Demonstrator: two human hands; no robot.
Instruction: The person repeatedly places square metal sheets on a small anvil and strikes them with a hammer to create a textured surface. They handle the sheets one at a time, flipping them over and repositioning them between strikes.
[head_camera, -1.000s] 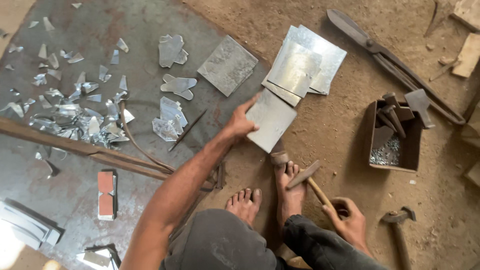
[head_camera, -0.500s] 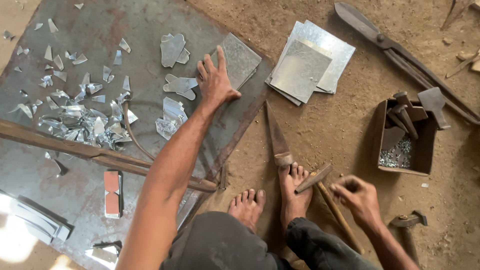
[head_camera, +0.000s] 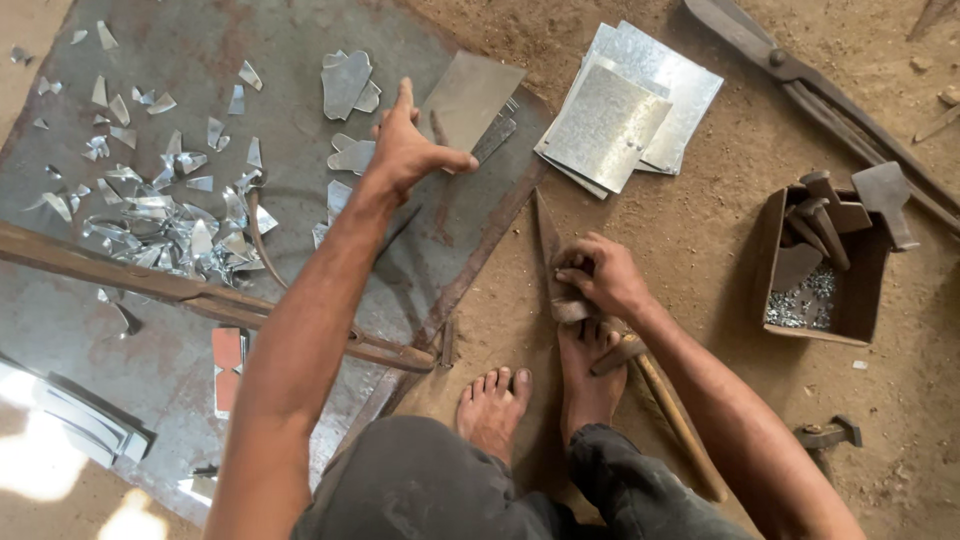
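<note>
My left hand (head_camera: 408, 150) is stretched out over the dark steel floor plate (head_camera: 300, 60) with its fingers spread and nothing in it. It hovers between small cut tin shapes (head_camera: 350, 157) and a square metal sheet (head_camera: 472, 95), with the thumb pointing at the sheet. My right hand (head_camera: 600, 275) is closed around the base of a narrow tapered metal blade (head_camera: 545, 235) that lies on the dirt just ahead of my right foot (head_camera: 585, 370).
A stack of galvanised sheets (head_camera: 630, 110) lies to the upper right, with big shears (head_camera: 800, 80) beyond it. A box (head_camera: 850, 320) holds hammers and nails. A wooden-handled hammer (head_camera: 675, 420) rests beside my foot. Shiny offcuts (head_camera: 170, 220) litter the plate near a long rusty tool (head_camera: 200, 290).
My left hand left the sheet by the blade and reached up-left over the plate; that sheet is gone from there. My right hand let go of the hammer handle and gripped the blade.
</note>
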